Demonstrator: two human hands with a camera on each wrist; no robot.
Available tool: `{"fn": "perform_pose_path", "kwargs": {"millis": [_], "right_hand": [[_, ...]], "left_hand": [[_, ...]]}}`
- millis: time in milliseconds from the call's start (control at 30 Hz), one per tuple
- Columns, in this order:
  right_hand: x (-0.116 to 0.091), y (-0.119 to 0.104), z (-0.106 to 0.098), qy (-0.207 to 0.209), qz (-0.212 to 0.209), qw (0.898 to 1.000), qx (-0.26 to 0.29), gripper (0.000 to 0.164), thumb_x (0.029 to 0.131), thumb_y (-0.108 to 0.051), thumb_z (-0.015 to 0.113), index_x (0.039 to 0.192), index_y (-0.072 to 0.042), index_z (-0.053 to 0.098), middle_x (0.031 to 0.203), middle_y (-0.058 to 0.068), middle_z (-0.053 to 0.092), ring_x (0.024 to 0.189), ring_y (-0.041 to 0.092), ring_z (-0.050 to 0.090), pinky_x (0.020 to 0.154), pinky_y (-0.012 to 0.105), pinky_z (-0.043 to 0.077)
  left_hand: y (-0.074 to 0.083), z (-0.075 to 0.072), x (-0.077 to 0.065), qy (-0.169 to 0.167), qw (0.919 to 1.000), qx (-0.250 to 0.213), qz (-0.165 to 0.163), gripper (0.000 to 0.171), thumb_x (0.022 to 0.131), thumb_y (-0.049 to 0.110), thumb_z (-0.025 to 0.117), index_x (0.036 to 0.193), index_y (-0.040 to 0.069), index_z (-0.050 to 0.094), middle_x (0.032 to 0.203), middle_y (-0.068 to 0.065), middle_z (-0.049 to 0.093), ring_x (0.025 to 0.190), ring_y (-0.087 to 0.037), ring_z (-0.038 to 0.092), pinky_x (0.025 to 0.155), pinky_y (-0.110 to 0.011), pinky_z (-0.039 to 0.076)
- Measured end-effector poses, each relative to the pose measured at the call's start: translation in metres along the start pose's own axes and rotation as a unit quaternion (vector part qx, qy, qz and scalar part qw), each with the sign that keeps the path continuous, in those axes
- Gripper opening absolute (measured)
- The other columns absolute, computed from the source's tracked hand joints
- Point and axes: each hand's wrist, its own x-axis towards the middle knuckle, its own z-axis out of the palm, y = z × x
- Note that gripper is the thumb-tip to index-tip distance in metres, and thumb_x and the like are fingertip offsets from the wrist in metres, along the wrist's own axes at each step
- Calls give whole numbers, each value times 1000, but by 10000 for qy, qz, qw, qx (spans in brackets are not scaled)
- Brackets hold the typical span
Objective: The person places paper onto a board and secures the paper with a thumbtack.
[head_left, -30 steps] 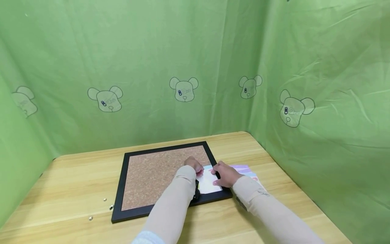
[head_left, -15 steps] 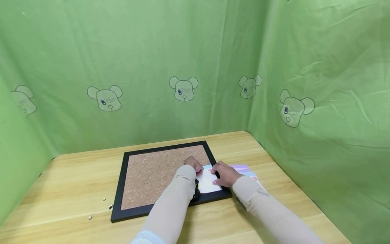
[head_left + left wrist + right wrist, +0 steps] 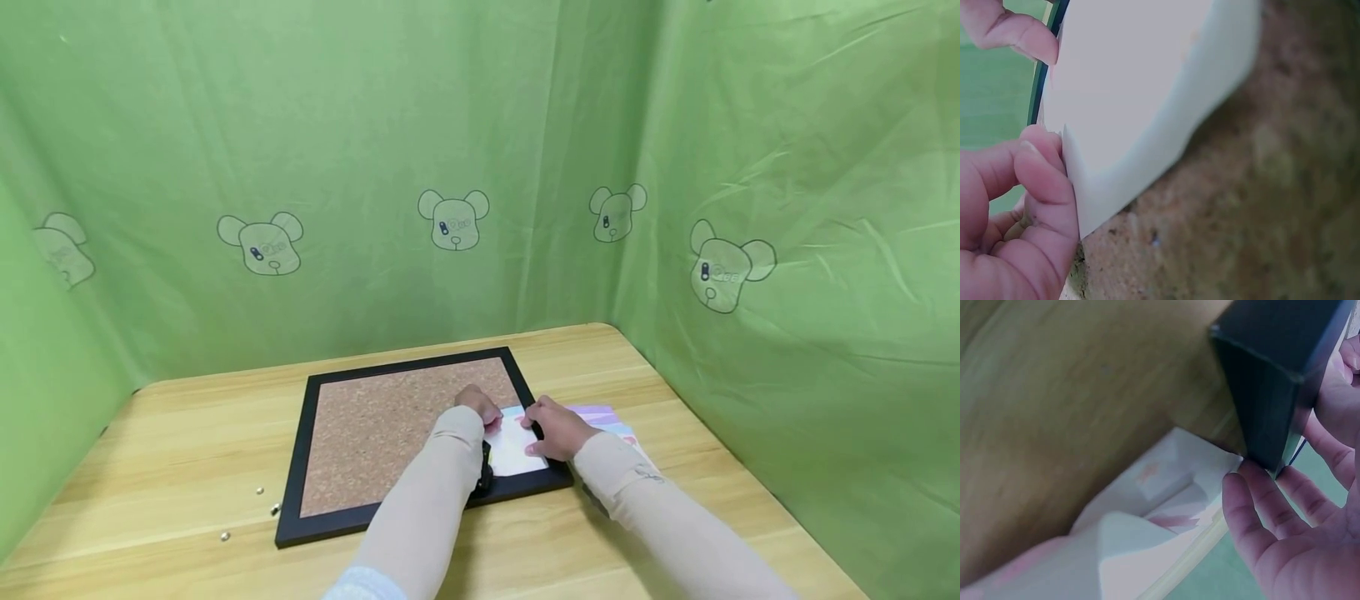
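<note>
A cork board (image 3: 390, 429) with a black frame lies on the wooden table, and a white paper sheet (image 3: 516, 450) covers its lower right area. My left hand (image 3: 478, 404) has its thumb and curled fingers together at the sheet's edge over the cork, pinching it. In the left wrist view the paper (image 3: 1129, 81) curves up off the cork. My right hand (image 3: 558, 429) spans the frame's right bar, thumb and forefinger over the sheet. The right wrist view shows several fingertips (image 3: 1244, 494) against the outer side of the black frame (image 3: 1266, 394).
Coloured paper sheets (image 3: 600, 414) lie on the table (image 3: 150, 467) right of the board, partly behind my right hand and sleeve. Small shiny metal pieces (image 3: 225, 536) sit left of the board. Green curtains (image 3: 360, 167) with bear-head prints enclose the table at the back and sides.
</note>
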Motion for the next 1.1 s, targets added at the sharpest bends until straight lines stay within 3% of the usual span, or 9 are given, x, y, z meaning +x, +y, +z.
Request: {"fn": "perform_pose_path", "kwargs": {"millis": [400,867,1100], "right_hand": [[2,3,2,-35,20,10000,-45,30,81,-19,80,105,-9,65,116,9,52,107,28,58,97,42,47],[2,3,2,17,-26,10000,-38,33,81,-20,80,107,-8,65,117,10,52,109,28,57,98,41,46],[1,4,3,-11,54,10000,-3,32,80,-19,80,108,-9,66,116,8,52,108,28,57,98,42,46]], "left_hand": [[1,-1,-1,-75,10000,-3,7,16,75,-1,73,66,2,60,54,-6,50,43,-13,46,40,-20,40],[1,-1,0,-46,9985,524,157,21,75,2,76,60,4,62,47,-2,51,40,-10,47,40,-19,41],[2,1,-2,20,9995,298,75,20,73,0,76,61,4,62,49,-3,51,41,-11,47,40,-19,41]]}}
